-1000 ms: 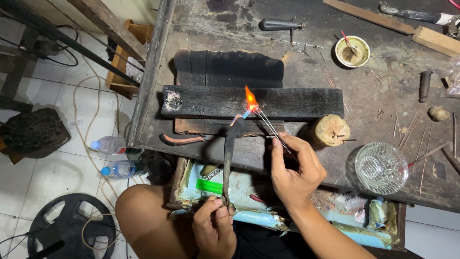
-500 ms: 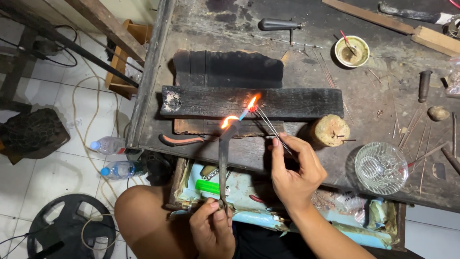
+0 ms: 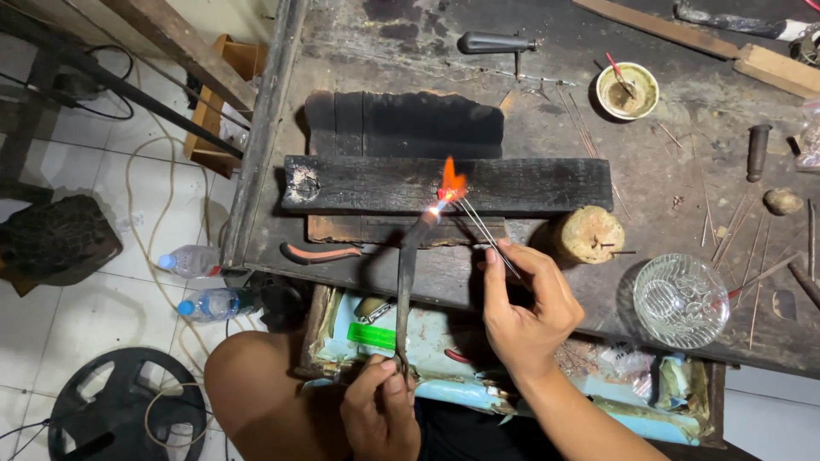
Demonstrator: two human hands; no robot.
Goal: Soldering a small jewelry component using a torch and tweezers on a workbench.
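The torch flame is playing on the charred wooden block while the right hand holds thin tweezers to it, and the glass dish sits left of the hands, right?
Not quite: the head view shows the glass dish right of the hands, not left. The rest holds.

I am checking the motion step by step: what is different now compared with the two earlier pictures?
The flame sits a little higher now, against the charred wooden block; half a second ago it was split in two, with one part burning lower left at the torch tip. The left hand holds the torch as before, and the right hand keeps the thin tweezers at the flame.
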